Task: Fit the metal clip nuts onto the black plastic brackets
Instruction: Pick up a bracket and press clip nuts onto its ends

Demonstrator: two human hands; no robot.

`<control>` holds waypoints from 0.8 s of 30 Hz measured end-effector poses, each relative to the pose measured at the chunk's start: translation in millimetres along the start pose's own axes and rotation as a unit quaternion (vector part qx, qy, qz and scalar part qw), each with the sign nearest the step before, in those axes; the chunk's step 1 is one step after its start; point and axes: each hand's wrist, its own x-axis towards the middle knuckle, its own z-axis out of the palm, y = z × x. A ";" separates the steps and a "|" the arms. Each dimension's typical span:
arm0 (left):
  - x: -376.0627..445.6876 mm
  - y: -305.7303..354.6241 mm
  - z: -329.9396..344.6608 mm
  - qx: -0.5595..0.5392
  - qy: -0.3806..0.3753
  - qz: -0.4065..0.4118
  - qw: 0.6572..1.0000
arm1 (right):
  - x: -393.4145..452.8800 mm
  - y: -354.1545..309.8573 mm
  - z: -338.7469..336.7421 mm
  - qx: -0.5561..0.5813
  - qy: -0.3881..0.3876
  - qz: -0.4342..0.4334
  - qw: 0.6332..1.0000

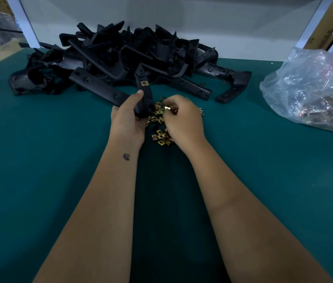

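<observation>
Left hand [128, 117] grips a bracket [145, 92] upright over the bench [39, 160], one nut [144, 83] already seated. Right hand [184, 119] pinches a fresh clip nut [167, 108], just right of the bracket's lower end.

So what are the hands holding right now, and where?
Left hand grips a black bracket by its lower end. Right hand pinches one clip nut at its fingertips.

No readable text anywhere

We find no words, numbers or brand marks we can read. The only mark we see is a small dark tattoo [126, 156] on the left forearm, just behind the grip on the bracket; it is a figure, not lettering.
</observation>
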 end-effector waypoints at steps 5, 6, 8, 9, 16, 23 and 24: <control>-1.5 -1.7 2.9 0.017 -0.031 -0.009 0.999 | 4.0 2.4 -4.9 0.105 0.045 0.052 0.992; -1.8 -2.4 3.2 0.024 -0.042 -0.011 0.999 | 4.3 2.4 -5.8 0.124 0.051 0.057 0.989; -2.8 -4.0 3.9 0.042 -0.064 -0.012 0.997 | 4.5 1.8 -7.3 0.160 0.061 0.067 0.983; -3.0 -4.5 4.4 0.051 -0.071 -0.011 0.996 | 4.8 1.8 -7.8 0.173 0.064 0.071 0.980; -3.1 -9.0 5.9 0.085 -0.097 -0.015 0.992 | 5.4 1.6 -9.9 0.224 0.087 0.070 0.968; -5.8 -6.6 5.1 0.083 -0.087 -0.023 0.993 | 5.6 -0.8 -14.2 0.312 0.074 0.123 0.939; -6.4 -6.2 5.4 0.080 -0.084 -0.024 0.993 | 6.3 -1.1 -14.3 0.332 0.071 0.134 0.931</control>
